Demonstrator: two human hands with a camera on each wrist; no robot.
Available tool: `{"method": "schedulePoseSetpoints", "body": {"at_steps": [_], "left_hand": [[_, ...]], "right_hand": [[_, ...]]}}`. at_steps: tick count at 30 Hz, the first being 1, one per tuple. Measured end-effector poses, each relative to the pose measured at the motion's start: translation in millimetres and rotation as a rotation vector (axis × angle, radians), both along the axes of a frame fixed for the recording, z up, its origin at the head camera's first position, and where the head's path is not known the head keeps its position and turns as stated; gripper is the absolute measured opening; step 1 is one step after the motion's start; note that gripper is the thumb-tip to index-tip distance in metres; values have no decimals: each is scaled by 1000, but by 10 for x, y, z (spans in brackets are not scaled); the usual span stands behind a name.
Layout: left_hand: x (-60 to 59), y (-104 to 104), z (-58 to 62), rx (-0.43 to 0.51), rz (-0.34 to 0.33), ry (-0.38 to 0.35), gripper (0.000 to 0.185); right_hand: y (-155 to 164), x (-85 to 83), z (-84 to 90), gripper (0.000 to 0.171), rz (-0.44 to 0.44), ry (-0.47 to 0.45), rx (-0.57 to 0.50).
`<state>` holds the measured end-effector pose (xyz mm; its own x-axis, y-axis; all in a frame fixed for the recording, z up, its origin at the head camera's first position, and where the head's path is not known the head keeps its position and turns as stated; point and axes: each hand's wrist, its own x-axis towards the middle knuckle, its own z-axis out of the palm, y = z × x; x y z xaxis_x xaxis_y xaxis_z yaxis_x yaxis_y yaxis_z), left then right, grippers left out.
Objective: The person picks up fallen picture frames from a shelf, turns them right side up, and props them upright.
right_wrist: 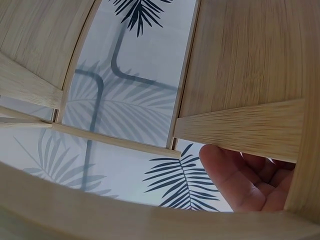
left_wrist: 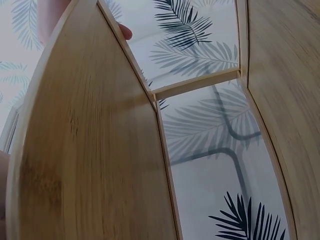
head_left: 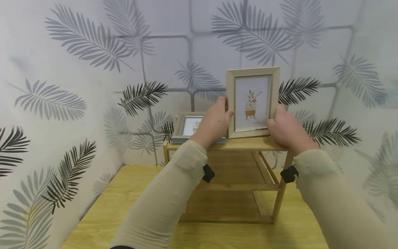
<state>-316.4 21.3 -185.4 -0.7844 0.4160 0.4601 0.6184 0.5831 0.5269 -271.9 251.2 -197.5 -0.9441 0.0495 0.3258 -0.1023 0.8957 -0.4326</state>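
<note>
A beige picture frame [head_left: 252, 100] with a potted-plant print stands upright on the top board of a small wooden shelf [head_left: 245, 144]. My left hand [head_left: 221, 114] grips the frame's left edge, thumb at the front. My right hand [head_left: 277, 117] grips its right edge. Both arms wear beige sleeves. In the left wrist view only a fingertip [left_wrist: 125, 32] shows above the shelf's boards [left_wrist: 90, 150]. Seen from below in the right wrist view, the curled fingers [right_wrist: 235, 182] of my right hand show beyond the shelf's wooden bars [right_wrist: 240, 125].
A smaller grey frame [head_left: 187, 127] leans on the shelf top, left of my left hand. The shelf stands on a light wooden table [head_left: 124, 207], pushed against a wall with leaf-pattern paper [head_left: 93, 69]. The wall wraps round both sides.
</note>
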Motion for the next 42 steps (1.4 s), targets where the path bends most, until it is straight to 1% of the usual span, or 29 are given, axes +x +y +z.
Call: {"method": "schedulePoseSetpoints", "body": {"at_steps": [4, 11, 14, 17, 21, 25, 29, 32, 36, 42], "left_hand": [[-19, 20, -18, -3, -6, 3, 44], [-24, 30, -22, -28, 14, 10, 42], [-30, 40, -23, -55, 24, -5, 48], [-30, 47, 3, -67, 38, -24, 54], [-28, 49, 43, -84, 49, -52, 58], [-26, 41, 44, -108, 42, -54, 59], [-26, 33, 33, -112, 34, -20, 53], [-29, 34, 30, -108, 35, -21, 52], [-35, 50, 33, -106, 48, -56, 60], [-32, 75, 36, -121, 66, -55, 64]], "right_hand": [[22, 3, -13, 35, -8, 0, -5], [38, -14, -19, 40, -14, -4, -43], [40, 2, -15, 41, -20, -11, -42], [36, 19, -4, 39, -25, 2, -45], [23, 43, 6, 37, -22, 3, -62], [4, 69, -2, 41, -33, -1, -64], [-18, 77, -2, 49, -46, 16, -79], [-27, 81, -2, 51, -54, 5, -99], [-27, 80, -11, 50, -62, -4, -117], [-18, 59, -8, 50, -73, 13, -125]]}}
